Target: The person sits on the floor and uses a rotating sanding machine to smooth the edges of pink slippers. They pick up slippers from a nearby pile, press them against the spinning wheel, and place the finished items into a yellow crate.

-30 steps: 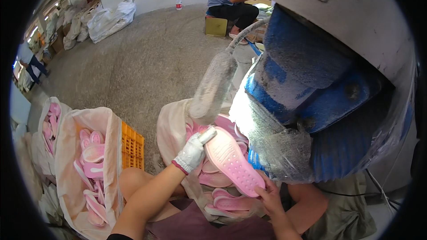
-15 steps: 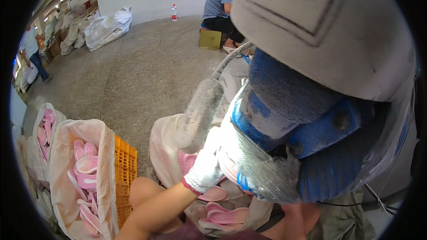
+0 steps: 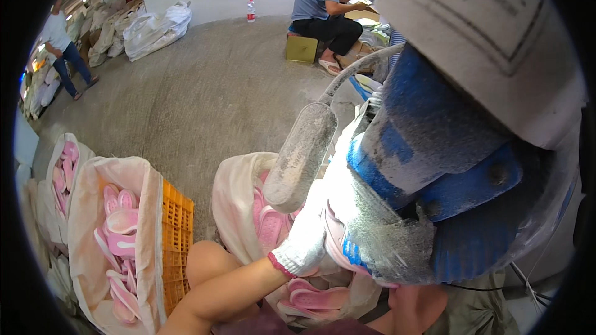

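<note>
My left hand (image 3: 303, 245), in a white knit glove with a red cuff, is closed on a pink shoe sole (image 3: 337, 239). Bright light washes out its fingertips. The sole is right against the plastic-wrapped lower part of a dusty blue machine (image 3: 397, 149), which hides its far end; whether they touch I cannot tell. My right forearm (image 3: 413, 307) shows below the machine, while the right hand's fingers are hidden behind it. Beneath my left hand, an open cream sack (image 3: 239, 189) holds several pink soles (image 3: 320, 296).
A dusty oblong head (image 3: 302, 155) on a bent arm hangs above my left hand. To the left stand a yellow crate (image 3: 178, 236) and cream sacks (image 3: 81, 242) of pink soles. A person (image 3: 316, 6) sits on a box behind; another (image 3: 62, 49) stands far left.
The whole view has shifted, bringing more of the seated person into sight. The person at far left has changed stance. My left hand still grips the sole at the machine, its wrist slightly turned.
</note>
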`<state>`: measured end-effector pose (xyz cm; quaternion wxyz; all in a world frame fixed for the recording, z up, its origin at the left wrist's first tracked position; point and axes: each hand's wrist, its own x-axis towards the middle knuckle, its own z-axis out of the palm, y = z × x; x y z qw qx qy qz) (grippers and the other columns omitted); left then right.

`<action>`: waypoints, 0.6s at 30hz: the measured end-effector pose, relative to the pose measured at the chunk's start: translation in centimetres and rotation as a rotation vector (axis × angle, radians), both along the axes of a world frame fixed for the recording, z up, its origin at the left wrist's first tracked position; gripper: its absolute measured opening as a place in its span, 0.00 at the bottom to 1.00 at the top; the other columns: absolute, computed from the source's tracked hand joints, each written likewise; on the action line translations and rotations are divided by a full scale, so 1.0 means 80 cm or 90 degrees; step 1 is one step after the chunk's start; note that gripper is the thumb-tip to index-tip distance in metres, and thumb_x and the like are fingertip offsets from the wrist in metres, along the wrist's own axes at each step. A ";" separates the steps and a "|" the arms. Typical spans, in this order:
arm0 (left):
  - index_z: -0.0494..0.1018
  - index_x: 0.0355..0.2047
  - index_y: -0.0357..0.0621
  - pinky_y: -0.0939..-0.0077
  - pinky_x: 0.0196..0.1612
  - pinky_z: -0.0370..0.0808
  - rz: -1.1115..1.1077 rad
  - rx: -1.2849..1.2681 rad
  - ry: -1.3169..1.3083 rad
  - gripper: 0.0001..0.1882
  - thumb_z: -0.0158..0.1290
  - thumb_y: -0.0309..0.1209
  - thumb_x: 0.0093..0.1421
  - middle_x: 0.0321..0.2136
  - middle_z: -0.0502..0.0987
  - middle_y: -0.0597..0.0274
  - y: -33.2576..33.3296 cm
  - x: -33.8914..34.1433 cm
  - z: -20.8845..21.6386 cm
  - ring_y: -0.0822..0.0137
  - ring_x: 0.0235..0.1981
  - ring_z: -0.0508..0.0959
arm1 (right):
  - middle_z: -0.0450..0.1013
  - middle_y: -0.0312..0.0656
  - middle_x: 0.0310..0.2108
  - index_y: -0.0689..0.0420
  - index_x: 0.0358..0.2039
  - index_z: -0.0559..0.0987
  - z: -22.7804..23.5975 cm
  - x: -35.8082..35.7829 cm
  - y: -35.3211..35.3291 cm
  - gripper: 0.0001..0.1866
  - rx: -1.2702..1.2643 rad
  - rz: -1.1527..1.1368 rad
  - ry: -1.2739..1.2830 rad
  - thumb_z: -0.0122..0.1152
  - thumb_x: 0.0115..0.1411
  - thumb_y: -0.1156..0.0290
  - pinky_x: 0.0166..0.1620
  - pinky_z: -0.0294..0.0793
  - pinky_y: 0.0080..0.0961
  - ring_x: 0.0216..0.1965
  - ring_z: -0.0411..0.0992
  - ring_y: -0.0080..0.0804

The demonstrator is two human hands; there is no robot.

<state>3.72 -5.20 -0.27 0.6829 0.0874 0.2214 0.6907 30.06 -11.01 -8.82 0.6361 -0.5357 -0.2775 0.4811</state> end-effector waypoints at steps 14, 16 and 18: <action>0.64 0.57 0.40 0.70 0.58 0.67 0.022 0.098 0.205 0.23 0.36 0.43 0.71 0.52 0.71 0.59 0.007 -0.013 -0.001 0.65 0.53 0.71 | 0.70 0.47 0.50 0.64 0.55 0.68 -0.015 0.031 -0.020 0.27 0.057 0.165 -0.413 0.58 0.52 0.83 0.53 0.69 0.31 0.50 0.70 0.36; 0.58 0.61 0.39 0.70 0.61 0.64 -0.006 0.081 0.147 0.26 0.34 0.44 0.72 0.58 0.66 0.58 0.010 -0.001 0.012 0.66 0.57 0.67 | 0.71 0.47 0.50 0.65 0.54 0.68 0.024 -0.001 -0.024 0.26 0.014 0.078 -0.256 0.57 0.53 0.82 0.54 0.69 0.31 0.51 0.70 0.36; 0.56 0.62 0.39 0.71 0.62 0.62 -0.040 0.037 0.049 0.27 0.32 0.45 0.72 0.59 0.64 0.58 0.008 0.003 0.001 0.66 0.58 0.66 | 0.70 0.46 0.50 0.65 0.55 0.68 0.069 -0.038 -0.036 0.26 0.003 0.031 -0.092 0.58 0.53 0.81 0.55 0.68 0.32 0.51 0.69 0.36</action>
